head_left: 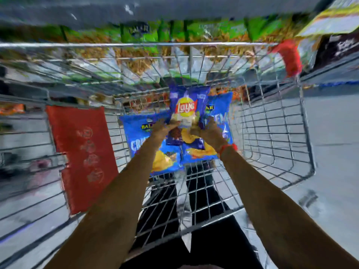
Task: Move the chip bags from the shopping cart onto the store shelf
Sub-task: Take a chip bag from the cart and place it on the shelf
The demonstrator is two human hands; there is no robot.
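A dark blue Lay's chip bag [186, 105] is held above the bottom of the wire shopping cart [272, 133]. My left hand [164, 129] grips its lower left side and my right hand [208, 132] grips its lower right side. Under it lie two lighter blue chip bags, one on the left [139, 136] and one on the right [221, 109], flat on the cart's mesh floor. The store shelf [136, 33] runs across the top, stocked with green bags, all blurred by motion.
A red panel [83, 152] hangs on the cart's left wall. A red plastic corner piece [289, 57] caps the cart's far right corner. Grey floor lies to the right of the cart. My dark trousers show through the mesh below.
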